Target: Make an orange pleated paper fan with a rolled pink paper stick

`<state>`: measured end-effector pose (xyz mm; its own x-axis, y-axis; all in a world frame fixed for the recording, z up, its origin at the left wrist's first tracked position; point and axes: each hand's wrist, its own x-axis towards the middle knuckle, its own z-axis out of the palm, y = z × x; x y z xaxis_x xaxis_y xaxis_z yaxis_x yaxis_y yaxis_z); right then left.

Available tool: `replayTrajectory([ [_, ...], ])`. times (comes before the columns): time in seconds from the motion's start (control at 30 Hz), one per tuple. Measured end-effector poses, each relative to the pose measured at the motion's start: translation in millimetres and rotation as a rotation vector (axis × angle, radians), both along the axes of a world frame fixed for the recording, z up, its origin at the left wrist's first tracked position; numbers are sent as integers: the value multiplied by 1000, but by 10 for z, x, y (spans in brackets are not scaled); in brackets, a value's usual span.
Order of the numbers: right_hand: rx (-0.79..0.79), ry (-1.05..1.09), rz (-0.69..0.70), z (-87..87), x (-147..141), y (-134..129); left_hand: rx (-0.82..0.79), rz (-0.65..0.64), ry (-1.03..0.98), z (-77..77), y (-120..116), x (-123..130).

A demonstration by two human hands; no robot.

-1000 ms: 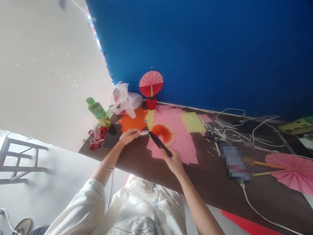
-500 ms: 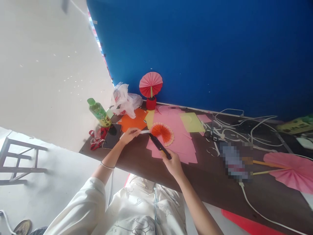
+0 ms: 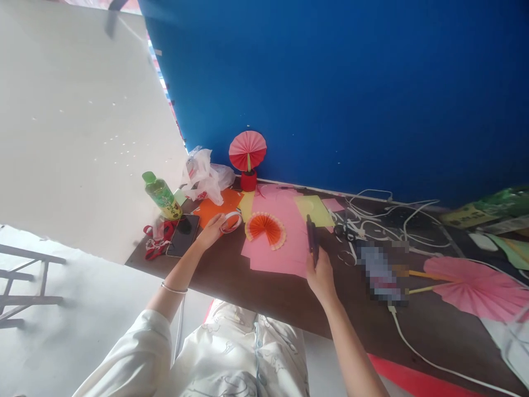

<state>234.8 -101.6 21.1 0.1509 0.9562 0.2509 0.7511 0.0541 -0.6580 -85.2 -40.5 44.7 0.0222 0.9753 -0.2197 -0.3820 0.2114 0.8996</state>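
Note:
My left hand [image 3: 211, 232] has its fingers closed on a roll of tape [image 3: 237, 226], held tilted so its ring shape shows. In my right hand [image 3: 321, 277] is a black utility knife [image 3: 313, 238], pointing away from me above the right edge of the pink paper [image 3: 276, 264]. Between the two hands lies a pleated orange paper fan [image 3: 264, 225] with a pale scalloped rim, partly spread on the pink sheets. Whether the knife's blade is out I cannot tell.
Behind stands a pink-and-red paper fan [image 3: 248, 150] in a red pot [image 3: 248, 181]. On the left are a green-capped bottle [image 3: 162, 194], a plastic bag [image 3: 202, 176] and a phone [image 3: 182, 237]. White cables [image 3: 382, 223], scissors [image 3: 349, 253] and a pink fan [image 3: 475, 286] lie right.
My right hand has moved right with the utility knife, away from the tape and the orange fan. The tape roll has turned from edge-on to showing its ring. The camera view has shifted slightly.

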Motion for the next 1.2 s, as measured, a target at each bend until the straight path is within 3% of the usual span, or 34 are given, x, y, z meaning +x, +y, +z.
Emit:
replayTrajectory([
  [0.17,-144,-316,-137,-14,272,265,59,-120,-135,188,-39,77],
  [0.27,-218,-400,-206,-38,334,372,53,-206,-205,308,-77,172],
  [0.37,-117,-409,-229,2,234,382,10,-270,-228,403,-109,330],
  [0.53,371,-141,272,349,-282,196,-62,-327,-215,529,-169,660],
  [0.6,433,-44,486,507,-481,118,-76,-347,-201,570,-186,761],
  [0.67,459,14,610,615,-601,74,-58,-387,-198,602,-193,824],
  [0.87,512,53,626,663,-584,80,-60,-519,-230,667,-183,866],
  [1.2,530,3,681,705,-510,37,-253,-370,-350,691,-135,922],
])
